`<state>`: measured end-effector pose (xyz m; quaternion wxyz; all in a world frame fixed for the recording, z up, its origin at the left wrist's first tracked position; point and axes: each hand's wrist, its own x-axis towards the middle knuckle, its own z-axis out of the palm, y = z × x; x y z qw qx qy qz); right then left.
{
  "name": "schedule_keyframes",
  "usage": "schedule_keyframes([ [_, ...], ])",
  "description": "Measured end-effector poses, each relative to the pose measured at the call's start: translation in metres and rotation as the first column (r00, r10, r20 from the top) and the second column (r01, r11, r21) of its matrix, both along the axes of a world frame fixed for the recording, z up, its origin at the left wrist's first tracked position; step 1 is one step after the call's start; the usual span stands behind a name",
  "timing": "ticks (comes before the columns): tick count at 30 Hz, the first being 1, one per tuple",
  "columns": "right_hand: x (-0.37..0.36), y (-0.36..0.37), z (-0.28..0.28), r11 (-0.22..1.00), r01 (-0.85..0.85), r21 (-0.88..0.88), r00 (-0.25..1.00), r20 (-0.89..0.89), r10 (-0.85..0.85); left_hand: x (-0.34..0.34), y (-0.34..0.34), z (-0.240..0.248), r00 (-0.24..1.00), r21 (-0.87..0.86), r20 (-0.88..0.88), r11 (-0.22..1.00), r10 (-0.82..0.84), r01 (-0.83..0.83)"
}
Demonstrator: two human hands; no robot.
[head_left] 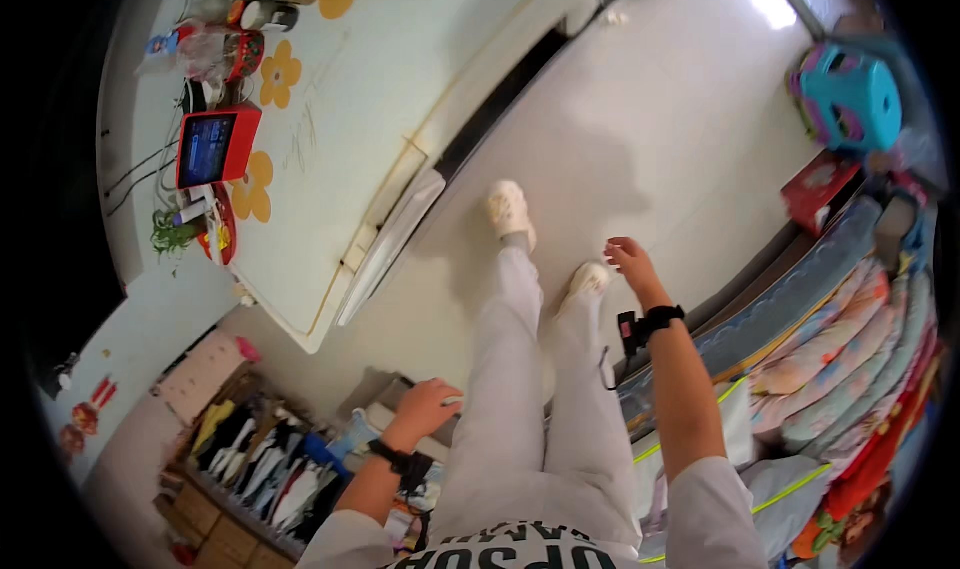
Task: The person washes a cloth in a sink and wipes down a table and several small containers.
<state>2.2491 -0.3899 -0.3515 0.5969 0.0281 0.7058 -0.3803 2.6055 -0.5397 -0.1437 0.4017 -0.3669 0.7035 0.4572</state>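
Note:
My left hand (428, 409) hangs beside my left thigh, its fingers loosely bent and nothing seen in them. My right hand (634, 267) reaches forward near my right shoe (590, 277), fingers slightly apart and holding nothing. A black strap with a small device (648, 327) sits on my right wrist, and another dark wrist strap (398, 459) is on my left. My legs in pale trousers (500, 369) stretch over the light floor (580, 139), with the left shoe (510, 211) farther forward than the right.
A white table (380, 79) with an open drawer (395, 244) stands at left, bearing a red-framed screen (213, 147) and jars. Hanging clothes (270, 464) are at lower left. At right are a bed edge (770, 319), folded quilts (830, 349), a red box (815, 189) and blue stools (850, 99).

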Motion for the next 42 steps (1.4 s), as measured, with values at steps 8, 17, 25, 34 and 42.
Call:
schedule_keyframes([
  [8, 0.04, 0.206, -0.044, 0.977, 0.193, 0.096, 0.98, 0.031, -0.196, -0.023, 0.044, -0.017, 0.928, -0.104, -0.034, 0.925, -0.37, 0.365],
  [17, 0.086, 0.41, -0.125, 0.862, 0.325, 0.388, 0.946, -0.137, -0.295, -0.034, 0.052, 0.001, 0.9, 0.298, -0.135, 0.85, -0.413, 0.435],
  [25, 0.104, 0.247, -0.154, 0.923, 0.382, 0.048, 0.924, -0.048, -0.38, -0.026, 0.031, -0.032, 0.901, 0.252, 0.092, 0.885, -0.425, 0.391],
  [34, 0.08, 0.149, -0.037, 0.658, 0.234, -0.716, 0.728, -0.319, -0.607, -0.006, 0.024, -0.042, 0.945, 0.065, 0.292, 0.989, -0.144, 0.131],
  [42, 0.082, 0.17, -0.001, 0.625, 0.2, -0.755, 0.697, -0.339, -0.632, 0.004, 0.032, -0.054, 0.932, 0.058, 0.337, 0.991, -0.131, 0.119],
])
